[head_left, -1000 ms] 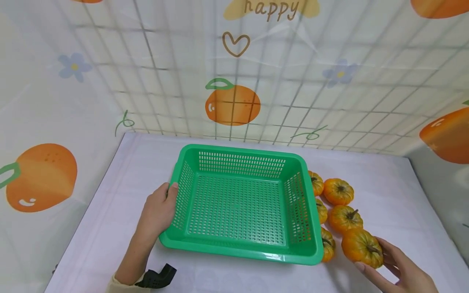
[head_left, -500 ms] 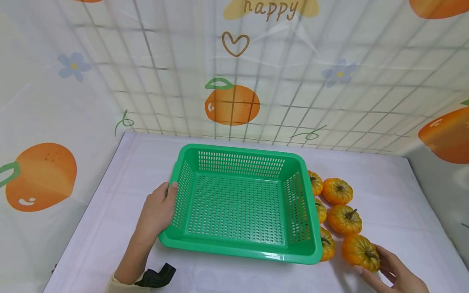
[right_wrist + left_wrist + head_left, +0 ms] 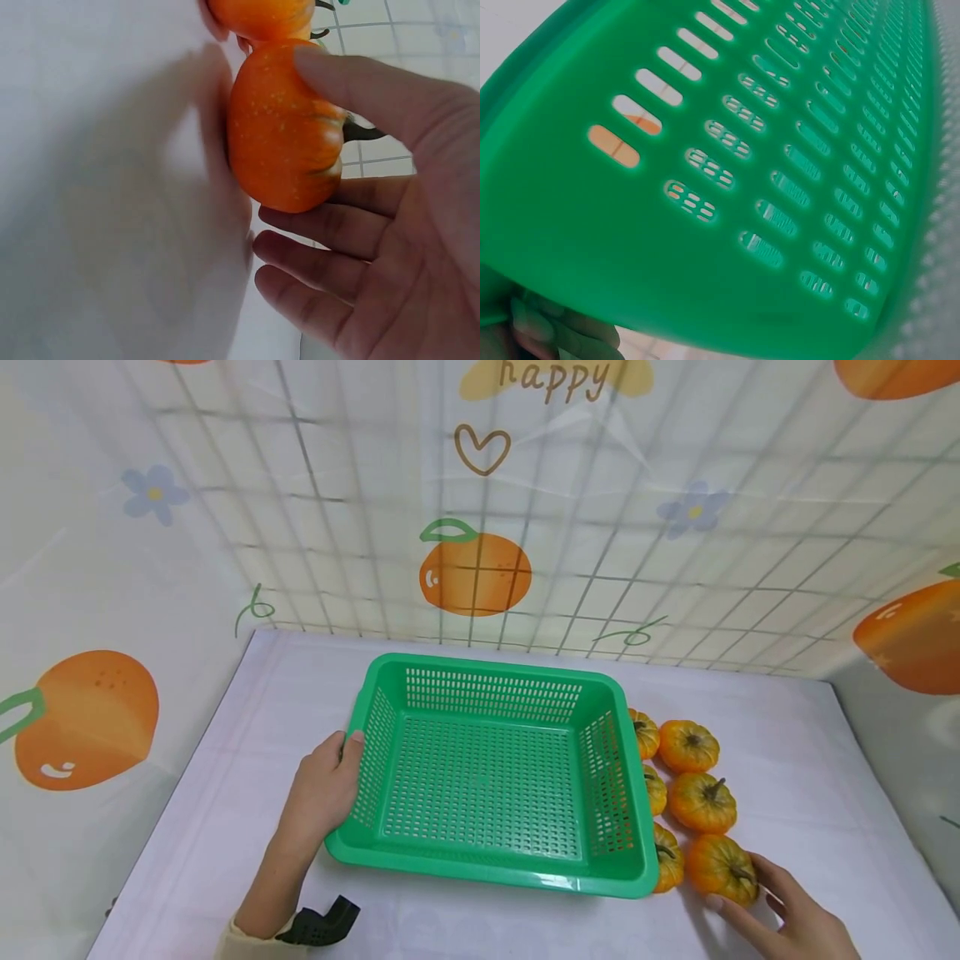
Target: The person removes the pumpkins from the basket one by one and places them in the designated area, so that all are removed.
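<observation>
My left hand [image 3: 321, 792] grips the left rim of a green plastic basket [image 3: 487, 878] with perforated walls and floor. Nothing lies inside the basket. In the left wrist view the basket wall [image 3: 630, 232] fills most of the picture, with a few fingertips [image 3: 585, 334] below its rim. At the front right, my right hand [image 3: 798, 914] holds a small orange pumpkin [image 3: 716, 867] between thumb and fingers. The right wrist view shows the thumb across that pumpkin [image 3: 277, 127] and the other fingers along its opposite side. It sits close to or on the table; exact contact is unclear.
Two more pumpkins, a middle one [image 3: 702, 802] and a back one [image 3: 688, 746], line up behind the held one. Several others, partly hidden by the basket's right wall, form a second column, its front one [image 3: 667, 860] nearest me. A printed curtain [image 3: 480, 485] hangs behind the white table [image 3: 795, 760].
The right hand has moved slightly left with its pumpkin, which now sits lower and closer to the column. The left hand and basket look unchanged.
</observation>
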The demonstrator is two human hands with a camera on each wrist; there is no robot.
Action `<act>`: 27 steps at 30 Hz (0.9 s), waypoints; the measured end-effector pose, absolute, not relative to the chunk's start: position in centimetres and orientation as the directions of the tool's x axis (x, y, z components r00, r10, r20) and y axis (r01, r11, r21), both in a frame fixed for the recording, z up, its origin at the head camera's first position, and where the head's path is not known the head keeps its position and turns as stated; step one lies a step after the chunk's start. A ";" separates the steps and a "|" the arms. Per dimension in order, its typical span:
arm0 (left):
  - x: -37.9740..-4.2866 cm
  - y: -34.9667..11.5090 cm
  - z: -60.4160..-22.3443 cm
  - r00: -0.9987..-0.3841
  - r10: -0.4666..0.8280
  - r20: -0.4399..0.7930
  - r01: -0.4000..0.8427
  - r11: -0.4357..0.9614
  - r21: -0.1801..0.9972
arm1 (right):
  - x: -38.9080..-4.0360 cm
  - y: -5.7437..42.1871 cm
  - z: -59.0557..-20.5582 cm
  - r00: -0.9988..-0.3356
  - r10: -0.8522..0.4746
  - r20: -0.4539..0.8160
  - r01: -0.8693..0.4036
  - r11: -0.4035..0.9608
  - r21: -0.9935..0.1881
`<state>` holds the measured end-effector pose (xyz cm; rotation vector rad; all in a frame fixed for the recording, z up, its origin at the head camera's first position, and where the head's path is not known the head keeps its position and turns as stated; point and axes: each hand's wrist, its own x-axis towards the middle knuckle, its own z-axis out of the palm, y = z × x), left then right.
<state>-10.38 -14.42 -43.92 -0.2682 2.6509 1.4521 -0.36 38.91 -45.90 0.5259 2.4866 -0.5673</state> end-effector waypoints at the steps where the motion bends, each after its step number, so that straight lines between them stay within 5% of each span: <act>1: -10.4 -14.4 -43.9 -0.979 -0.103 -0.178 -0.205 0.528 0.824 | -0.5 38.9 -45.9 -0.783 0.240 -0.574 0.463 0.841 -0.280; 27: -10.4 -14.5 -44.2 -0.978 -0.117 -0.174 -0.209 0.509 0.835 | -0.9 38.6 -46.0 -0.783 0.216 -0.583 0.441 0.854 -0.275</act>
